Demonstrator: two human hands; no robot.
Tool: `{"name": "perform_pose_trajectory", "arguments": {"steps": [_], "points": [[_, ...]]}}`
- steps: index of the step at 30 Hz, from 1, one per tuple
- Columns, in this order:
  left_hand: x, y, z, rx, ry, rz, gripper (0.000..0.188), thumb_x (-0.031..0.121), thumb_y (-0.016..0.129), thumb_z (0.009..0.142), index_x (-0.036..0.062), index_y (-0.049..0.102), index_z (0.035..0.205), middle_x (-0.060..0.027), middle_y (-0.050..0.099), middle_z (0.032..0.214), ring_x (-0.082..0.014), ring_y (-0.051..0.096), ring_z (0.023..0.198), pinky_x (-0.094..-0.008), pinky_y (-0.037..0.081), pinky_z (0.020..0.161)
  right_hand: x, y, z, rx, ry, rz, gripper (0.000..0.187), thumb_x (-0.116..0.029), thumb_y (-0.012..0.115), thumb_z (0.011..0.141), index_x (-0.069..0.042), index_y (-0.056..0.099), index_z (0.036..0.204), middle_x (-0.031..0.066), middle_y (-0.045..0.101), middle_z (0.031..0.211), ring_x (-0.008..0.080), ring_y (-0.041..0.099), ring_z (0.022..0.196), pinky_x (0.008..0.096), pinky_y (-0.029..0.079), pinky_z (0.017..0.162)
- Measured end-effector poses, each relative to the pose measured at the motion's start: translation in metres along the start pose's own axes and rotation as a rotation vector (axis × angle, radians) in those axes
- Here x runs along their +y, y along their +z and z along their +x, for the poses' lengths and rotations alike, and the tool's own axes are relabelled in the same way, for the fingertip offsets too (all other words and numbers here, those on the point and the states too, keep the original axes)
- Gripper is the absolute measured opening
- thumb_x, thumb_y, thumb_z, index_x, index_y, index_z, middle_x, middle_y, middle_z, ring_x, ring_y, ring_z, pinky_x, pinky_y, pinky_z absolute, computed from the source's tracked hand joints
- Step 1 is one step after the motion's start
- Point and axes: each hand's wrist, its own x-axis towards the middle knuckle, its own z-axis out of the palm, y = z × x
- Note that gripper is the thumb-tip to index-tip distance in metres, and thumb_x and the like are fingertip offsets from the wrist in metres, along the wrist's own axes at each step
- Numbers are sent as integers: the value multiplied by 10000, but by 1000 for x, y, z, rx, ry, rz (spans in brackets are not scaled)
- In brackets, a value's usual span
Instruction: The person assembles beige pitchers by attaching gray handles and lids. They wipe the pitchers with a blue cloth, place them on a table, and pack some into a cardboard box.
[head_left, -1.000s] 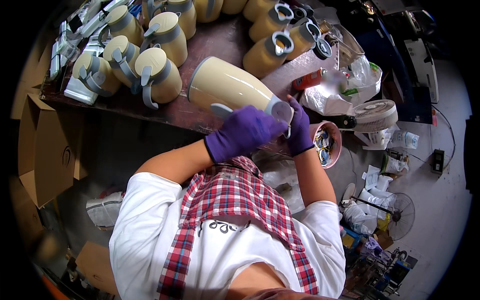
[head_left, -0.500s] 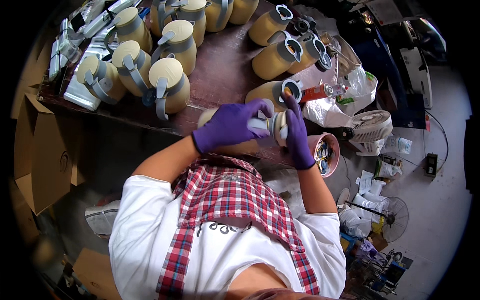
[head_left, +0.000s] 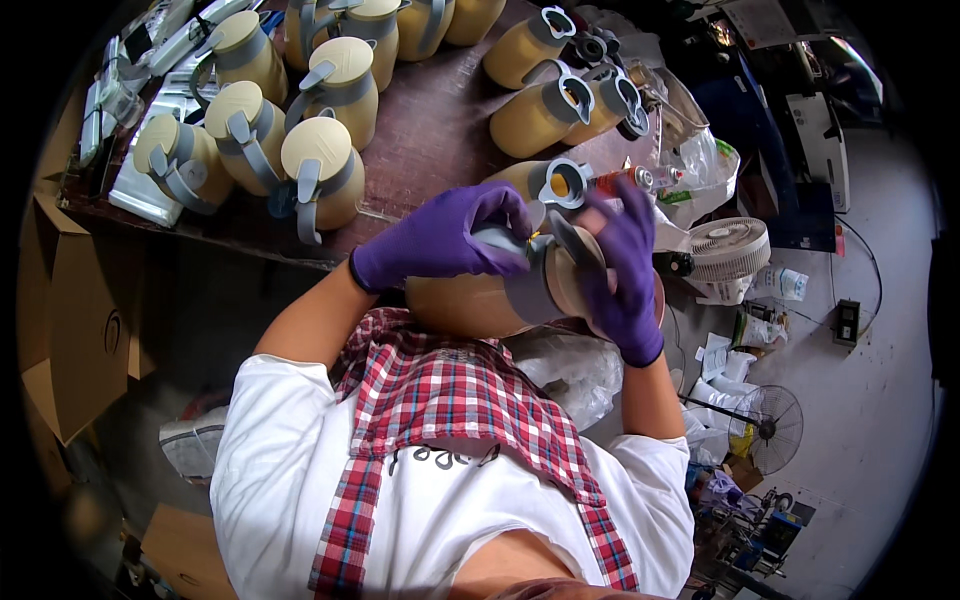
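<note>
A beige and grey thermos jug (head_left: 465, 303) lies tilted on its side in front of me, its lidded end to the right. My left hand (head_left: 455, 232), in a purple glove, is closed round the grey handle at the jug's upper side. Beside the beige lid (head_left: 570, 285) is my right hand (head_left: 625, 275), also gloved in purple, its fingers spread and somewhat blurred. A grey lever stands up from the lid near that hand. Just beyond lies another jug without a lid (head_left: 520, 178), its grey-rimmed mouth facing right.
Lidded jugs (head_left: 322, 165) stand at the table's left, by plastic-wrapped packets (head_left: 150, 190). More lidless jugs (head_left: 530, 120) lie at the right, near a spray can (head_left: 630, 180). A small fan (head_left: 728, 248) sits past the table (head_left: 425, 150); a cardboard box (head_left: 85, 310) is at left.
My right hand has come off the lid and spread its fingers. The jug has turned, showing its lid and lever more. My left hand keeps its hold; the whole view has shifted slightly.
</note>
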Motion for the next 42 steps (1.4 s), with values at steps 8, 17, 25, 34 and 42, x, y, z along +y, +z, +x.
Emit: {"name": "perform_pose_trajectory", "arguments": {"steps": [8, 17, 25, 34, 42], "points": [[-13, 56, 4, 153, 209, 894, 302, 164, 872, 804, 97, 642, 987, -77, 682, 852, -205, 710, 800, -332, 548, 801, 39, 54, -30, 296, 734, 526, 442, -42, 426, 984, -8, 531, 1412, 185, 526, 1473, 325, 449, 1421, 400, 310, 1200], [5, 78, -12, 328, 96, 498, 203, 168, 793, 877, 70, 660, 995, -94, 677, 1006, -200, 704, 857, -327, 540, 807, 16, 27, -28, 165, 352, 179, 440, -94, 446, 979, 8, 552, 1394, 241, 612, 1305, 410, 606, 1200, 438, 463, 1049], [-34, 53, -26, 16, 50, -214, 255, 138, 674, 962, 74, 567, 1185, -51, 616, 1066, -115, 604, 976, -289, 505, 896, 17, 3, -17, -186, 91, 172, 384, -157, 546, 952, -49, 628, 1312, 173, 634, 1303, 360, 568, 1258, 452, 398, 1101], [-55, 140, -41, 273, 202, 602, 292, 109, 676, 903, 39, 568, 1165, -199, 584, 1114, -372, 621, 1011, -443, 502, 911, 10, 61, -18, 98, 488, 253, 411, -223, 608, 951, -51, 628, 1324, 172, 679, 1237, 348, 629, 1158, 416, 455, 1023], [-72, 81, -32, 430, 268, 664, 238, 6, 624, 934, 49, 589, 1166, -184, 570, 1126, -353, 596, 1004, -445, 482, 909, 21, 80, 26, 521, 436, 400, 372, -135, 586, 969, -9, 624, 1317, 149, 653, 1194, 314, 577, 1198, 393, 404, 1098]]}}
